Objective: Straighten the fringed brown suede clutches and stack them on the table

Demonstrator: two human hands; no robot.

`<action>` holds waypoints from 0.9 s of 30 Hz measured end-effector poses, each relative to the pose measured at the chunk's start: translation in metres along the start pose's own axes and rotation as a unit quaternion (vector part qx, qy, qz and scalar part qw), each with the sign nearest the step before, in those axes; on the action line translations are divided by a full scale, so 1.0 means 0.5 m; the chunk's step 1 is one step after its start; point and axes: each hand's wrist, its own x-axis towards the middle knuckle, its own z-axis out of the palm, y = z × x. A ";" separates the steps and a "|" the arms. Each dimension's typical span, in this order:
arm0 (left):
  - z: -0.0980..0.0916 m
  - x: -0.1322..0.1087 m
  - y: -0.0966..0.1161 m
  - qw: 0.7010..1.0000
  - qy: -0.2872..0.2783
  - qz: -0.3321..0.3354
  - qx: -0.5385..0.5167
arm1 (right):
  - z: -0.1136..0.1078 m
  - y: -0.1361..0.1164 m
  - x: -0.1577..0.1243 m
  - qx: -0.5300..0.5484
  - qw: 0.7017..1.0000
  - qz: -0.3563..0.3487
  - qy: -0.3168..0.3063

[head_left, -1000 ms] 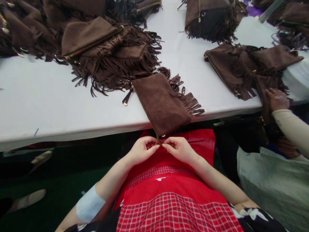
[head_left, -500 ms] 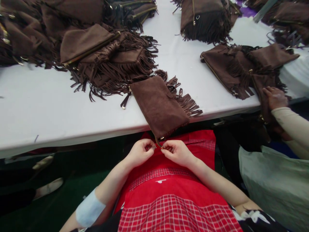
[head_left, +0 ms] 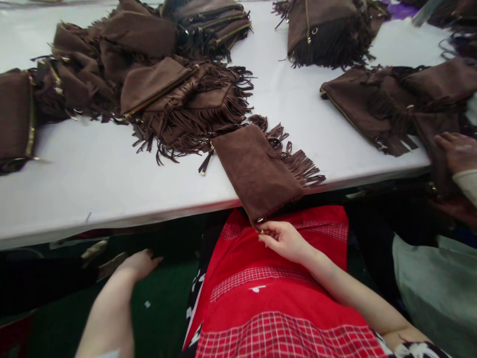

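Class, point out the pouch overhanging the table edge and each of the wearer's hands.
pouch (head_left: 257, 171), head view, suede front.
right hand (head_left: 285, 241), head view, hand's back.
left hand (head_left: 138, 263), head view, hand's back.

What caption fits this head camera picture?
A brown fringed bag overhangs the table; the right hand pinches its corner, the left hand hangs below.

Pouch (head_left: 257, 171): plain mid-brown suede, darker brown fringe, gold zip hardware. Pile of bags (head_left: 156, 79): same browns, gold zips. Table (head_left: 93, 174): white. Lap cloth (head_left: 276, 298): red with bands of white check. Garment (head_left: 194, 323) under it: black with white print. Floor (head_left: 160, 308): dark green. Neighbour's sleeve (head_left: 468, 183): cream. Neighbour's cloth (head_left: 439, 283): grey-green. Patch (head_left: 400, 10) at far table edge: purple.
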 end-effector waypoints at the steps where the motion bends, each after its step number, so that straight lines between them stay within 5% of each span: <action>1: -0.010 -0.002 0.012 0.999 -0.029 -0.013 -0.008 | 0.000 -0.001 0.001 0.009 1.000 0.005 -0.006; 4: -0.045 -0.003 0.099 0.997 -0.017 0.035 -0.063 | 0.001 -0.009 0.002 0.047 0.998 0.027 -0.021; 9: -0.095 0.054 0.308 0.942 0.203 0.258 -0.070 | -0.011 -0.016 -0.006 0.028 0.998 0.049 -0.017; 12: -0.098 0.131 0.406 0.908 0.246 0.338 -0.027 | -0.043 0.001 -0.013 -0.011 0.996 0.074 0.050; 14: -0.086 0.186 0.451 0.909 0.249 0.334 0.014 | -0.072 0.022 -0.018 -0.017 0.987 0.069 0.143; 18: -0.043 0.268 0.497 0.936 0.241 0.249 0.062 | -0.111 0.052 -0.014 -0.018 0.968 -0.010 0.249; 23: -0.024 0.285 0.496 0.938 0.237 0.247 0.058 | -0.070 0.030 0.034 0.186 0.973 -0.021 0.134; 27: -0.030 0.279 0.491 0.935 0.243 0.252 0.055 | -0.028 0.011 0.078 0.260 0.959 0.033 0.108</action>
